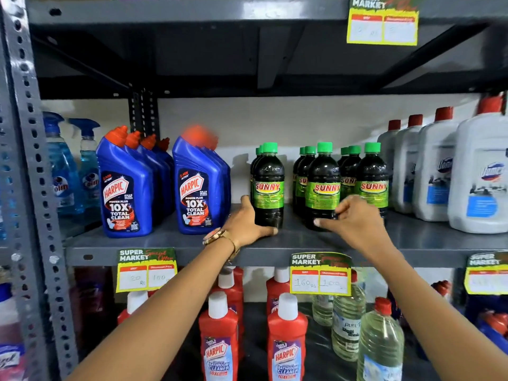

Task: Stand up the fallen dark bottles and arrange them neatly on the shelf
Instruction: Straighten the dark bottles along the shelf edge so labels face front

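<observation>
Dark bottles with green caps and green SUNNY labels stand upright in three short rows on the grey shelf (165, 243). My left hand (247, 224) wraps the base of the front bottle of the left row (268, 185), thumb in front and fingers behind it. My right hand (354, 218) grips the lower part of the front bottle of the middle row (322, 185). The right row's front bottle (372, 177) stands just behind my right hand. No dark bottle lies on its side in view.
Blue Harpic bottles (125, 188) stand left of the dark bottles, with blue spray bottles (60, 171) further left. White jugs with red caps (478, 174) fill the right side. Red cleaner bottles (220, 334) and clear bottles (379, 345) sit on the shelf below. Price tags (320, 273) hang from the shelf edge.
</observation>
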A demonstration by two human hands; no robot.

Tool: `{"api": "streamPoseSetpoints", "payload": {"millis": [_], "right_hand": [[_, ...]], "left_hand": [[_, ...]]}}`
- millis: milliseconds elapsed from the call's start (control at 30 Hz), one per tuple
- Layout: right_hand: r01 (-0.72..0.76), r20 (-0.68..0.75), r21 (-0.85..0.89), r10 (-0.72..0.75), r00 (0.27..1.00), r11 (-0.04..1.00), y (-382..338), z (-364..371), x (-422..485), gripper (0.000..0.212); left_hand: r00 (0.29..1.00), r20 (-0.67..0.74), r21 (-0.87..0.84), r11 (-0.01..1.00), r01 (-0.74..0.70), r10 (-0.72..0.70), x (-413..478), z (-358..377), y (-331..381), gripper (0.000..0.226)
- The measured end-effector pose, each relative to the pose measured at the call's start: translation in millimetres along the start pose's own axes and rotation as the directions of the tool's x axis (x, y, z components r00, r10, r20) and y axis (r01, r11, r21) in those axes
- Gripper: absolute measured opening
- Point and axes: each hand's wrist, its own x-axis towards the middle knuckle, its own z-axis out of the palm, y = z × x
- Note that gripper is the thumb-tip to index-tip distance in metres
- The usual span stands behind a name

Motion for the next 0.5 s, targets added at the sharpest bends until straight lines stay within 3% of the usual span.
{"api": "streamPoseSetpoints", "payload": {"millis": [67,133,267,500], "right_hand": [[-0.059,0.049,-0.044,0.061,0.997,0.997,12,-7,6,0.074],[-0.128,0.197,0.013,0.123,0.973,0.992,20,-4,16,0.087],[-0.168,0.33,0.105,0.125,0.936,0.98,26,9,42,0.095],[-0.112,0.366,0.195,0.034,0.93,0.974,34,22,55,0.086]], "left_hand": [[0.999,0.02,-0.081,0.996,0.048,-0.046,12,5,1,0.097],[0.996,0.022,-0.132,0.988,0.084,-0.082,20,9,0,0.094],[0.993,0.007,-0.171,0.979,0.114,-0.115,28,13,-7,0.087],[0.996,-0.008,-0.15,0.984,0.091,-0.093,34,19,-13,0.088]]}}
